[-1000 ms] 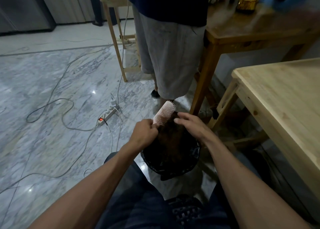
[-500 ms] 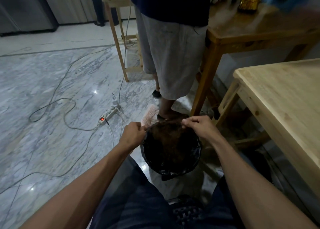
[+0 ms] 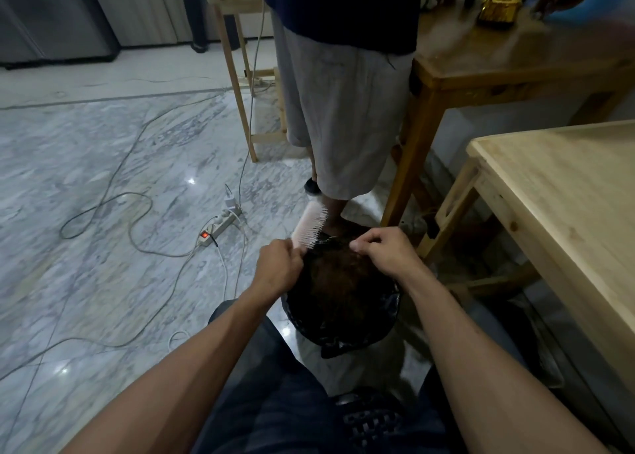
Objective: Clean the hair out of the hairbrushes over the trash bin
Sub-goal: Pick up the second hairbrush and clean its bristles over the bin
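Note:
My left hand (image 3: 280,268) grips the handle of a pink hairbrush (image 3: 311,226), whose head points up and away with its white bristles facing right. It is held at the far left edge of a round trash bin (image 3: 388,330) lined with a black bag and filled with a mass of brown hair (image 3: 340,275). My right hand (image 3: 386,250) hovers over the bin's far rim with its fingertips pinched together; whether strands of hair are between them I cannot tell.
A person in grey shorts (image 3: 343,116) stands just beyond the bin. A brown table (image 3: 508,61) with a gold object is at the upper right, a light wooden table (image 3: 567,192) at right. A power strip (image 3: 220,226) and cables lie on the marble floor at left.
The brush swung left away from the bin's middle, then tilted back upright at its left edge. My right hand pulled off the brush to the bin's far rim, fingers pinched.

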`<move>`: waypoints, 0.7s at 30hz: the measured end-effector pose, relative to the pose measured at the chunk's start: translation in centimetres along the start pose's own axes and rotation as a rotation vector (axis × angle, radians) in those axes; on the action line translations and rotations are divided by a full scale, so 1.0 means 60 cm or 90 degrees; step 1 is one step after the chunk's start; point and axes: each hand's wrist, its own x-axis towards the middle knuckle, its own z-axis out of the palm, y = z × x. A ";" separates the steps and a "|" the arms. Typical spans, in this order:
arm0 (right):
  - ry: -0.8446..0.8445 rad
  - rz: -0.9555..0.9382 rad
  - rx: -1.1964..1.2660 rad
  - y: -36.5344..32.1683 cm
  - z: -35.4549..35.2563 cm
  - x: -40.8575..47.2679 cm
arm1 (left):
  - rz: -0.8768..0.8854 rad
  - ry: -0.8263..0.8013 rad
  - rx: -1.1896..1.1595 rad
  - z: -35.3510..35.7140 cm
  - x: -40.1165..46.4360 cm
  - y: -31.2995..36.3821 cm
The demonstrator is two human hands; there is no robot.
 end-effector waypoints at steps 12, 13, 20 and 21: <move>-0.132 -0.025 0.127 -0.004 0.013 -0.007 | 0.099 -0.138 -0.014 0.003 -0.023 0.045; -0.138 -0.020 0.142 -0.005 0.015 -0.008 | 0.109 -0.149 -0.006 0.002 -0.023 0.047; -0.060 0.001 0.174 0.003 0.022 -0.002 | 0.137 -0.167 0.034 -0.002 -0.018 0.046; -0.052 0.001 0.159 0.006 0.017 -0.002 | 0.134 -0.158 0.042 -0.004 -0.016 0.042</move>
